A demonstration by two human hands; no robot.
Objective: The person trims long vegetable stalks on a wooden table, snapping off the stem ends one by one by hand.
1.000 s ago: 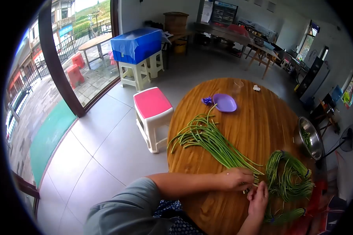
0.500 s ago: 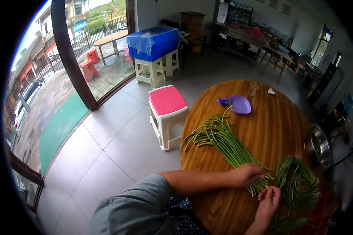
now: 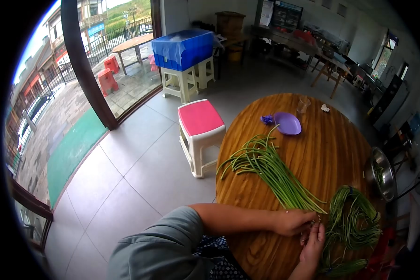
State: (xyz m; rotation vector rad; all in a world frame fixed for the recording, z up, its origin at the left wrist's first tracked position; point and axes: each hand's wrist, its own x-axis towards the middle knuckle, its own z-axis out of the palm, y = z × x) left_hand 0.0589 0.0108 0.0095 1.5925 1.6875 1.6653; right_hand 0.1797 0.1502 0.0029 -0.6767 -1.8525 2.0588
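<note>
Long green stems (image 3: 277,172) lie in a loose bundle on the round wooden table (image 3: 326,154), their near ends by my hands. My left hand (image 3: 294,221) is over those ends with its fingers pinched together. Close against it, my right hand (image 3: 314,240) is closed too, fingertips raised. Something small shows between the fingertips, too small to name. To the right of my hands lies a coiled bundle of thinner green stems (image 3: 354,219), with another tied bundle (image 3: 345,267) nearer the table's edge.
A purple dish (image 3: 288,123), a blue-purple bunch (image 3: 267,120), a clear cup (image 3: 303,104) and a white crumpled piece (image 3: 325,108) are toward the table's far side. A metal bowl (image 3: 381,173) is at the right edge. A pink-topped stool (image 3: 200,126) stands to the left.
Since the half-second-old frame, my left hand has moved down and my right hand has come up against it; they were apart then. The view has also shifted from the oldest frame.
</note>
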